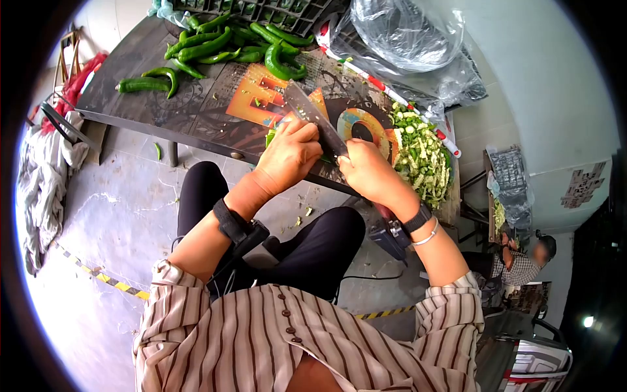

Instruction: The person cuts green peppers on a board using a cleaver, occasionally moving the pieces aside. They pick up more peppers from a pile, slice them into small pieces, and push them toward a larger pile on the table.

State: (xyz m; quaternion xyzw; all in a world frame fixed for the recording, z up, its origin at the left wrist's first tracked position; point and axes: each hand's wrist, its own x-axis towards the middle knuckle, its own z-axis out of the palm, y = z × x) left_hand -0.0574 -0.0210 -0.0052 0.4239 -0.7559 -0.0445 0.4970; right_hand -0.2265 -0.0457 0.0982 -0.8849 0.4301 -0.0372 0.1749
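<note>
My right hand (371,168) is wrapped round the handle of a knife, and its broad blade (315,116) slants away to the upper left across the table. Close against the blade, my left hand (290,150) is closed with curled fingers on a green pepper (270,136). Most of that pepper is hidden under the hand. Whole long green peppers (212,47) lie heaped at the back left of the table. To the right of my right hand, a mound of chopped green pepper (421,157) spreads along the table's edge.
The dark printed table (140,49) has a black crate (277,12) at its back. Clear plastic bags (401,36) are piled behind. A red-and-white strip (379,85) runs past the chopped mound. Another person (526,261) sits far right. Grey cloth (46,186) hangs at left.
</note>
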